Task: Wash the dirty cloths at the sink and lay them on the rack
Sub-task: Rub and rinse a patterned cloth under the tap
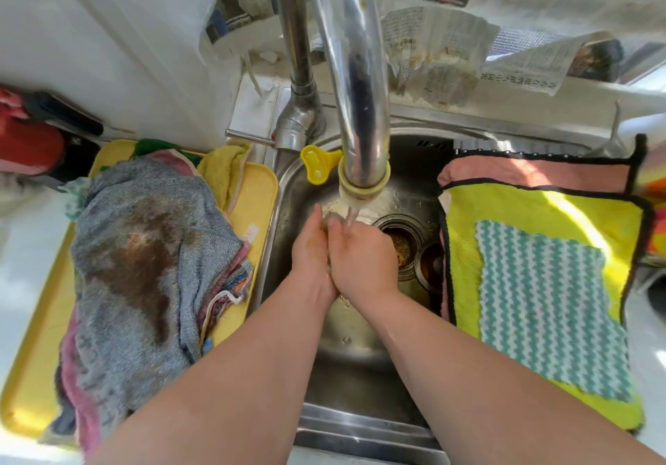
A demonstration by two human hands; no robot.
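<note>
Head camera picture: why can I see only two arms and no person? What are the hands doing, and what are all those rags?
The camera sits on the person's head and looks down, so you see only their own arms reaching forward. The left hand and right hand are pressed together under water running from the tap into the sink. No cloth shows between them; they seem to be rinsing. On the left, a yellow tray holds a pile of dirty cloths, with a grey cloth stained brown on top. On the right, cloths lie spread flat: a pink cloth, a yellow cloth and, on top of it, a teal-and-white cloth.
</note>
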